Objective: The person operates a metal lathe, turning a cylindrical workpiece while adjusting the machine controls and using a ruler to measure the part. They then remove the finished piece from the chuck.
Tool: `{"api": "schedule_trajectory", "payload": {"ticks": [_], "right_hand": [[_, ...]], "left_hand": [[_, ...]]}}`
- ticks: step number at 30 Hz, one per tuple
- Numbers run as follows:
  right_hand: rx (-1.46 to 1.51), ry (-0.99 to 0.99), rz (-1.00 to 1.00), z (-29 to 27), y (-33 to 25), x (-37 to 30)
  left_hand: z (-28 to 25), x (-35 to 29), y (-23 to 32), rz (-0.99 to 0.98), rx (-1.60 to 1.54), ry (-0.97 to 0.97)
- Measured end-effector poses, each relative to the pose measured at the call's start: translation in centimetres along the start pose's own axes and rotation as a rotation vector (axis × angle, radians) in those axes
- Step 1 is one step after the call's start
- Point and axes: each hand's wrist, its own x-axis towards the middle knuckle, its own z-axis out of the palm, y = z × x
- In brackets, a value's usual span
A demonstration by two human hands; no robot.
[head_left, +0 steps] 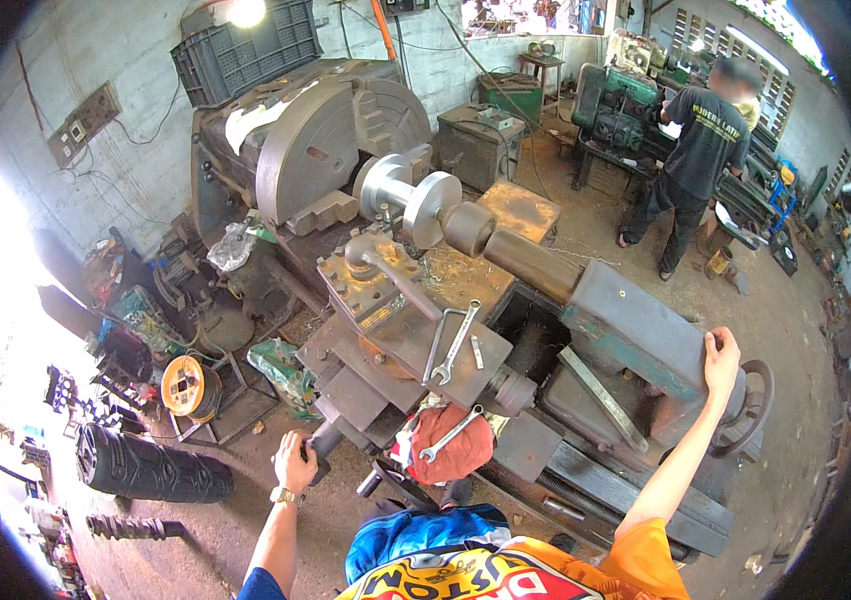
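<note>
My left hand, with a watch at the wrist, has its fingers curled round a crank handle at the near left of a large metal lathe; the fingers partly hide the grip. On the right, my right hand rests on the end of the grey-green tailstock, beside its handwheel, and holds nothing. A shiny flanged metal spool sits between the big round chuck and the tailstock's centre. In front of it stands the tool post with its lever.
A combination wrench lies on the slide, and another wrench on a red cloth. A flat metal bar leans by the tailstock. A black ribbed roll lies at left. A person stands at another machine behind.
</note>
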Motion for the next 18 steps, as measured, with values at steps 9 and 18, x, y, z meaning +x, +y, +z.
{"api": "schedule_trajectory", "payload": {"ticks": [9, 18], "right_hand": [[0.030, 0.003, 0.010, -0.10, -0.22, 0.03], [0.044, 0.008, -0.028, 0.13, 0.56, 0.30]], "left_hand": [[-0.18, 0.14, 0.15, 0.001, 0.004, -0.003], [-0.30, 0.20, 0.70, -0.030, 0.034, -0.023]]}}
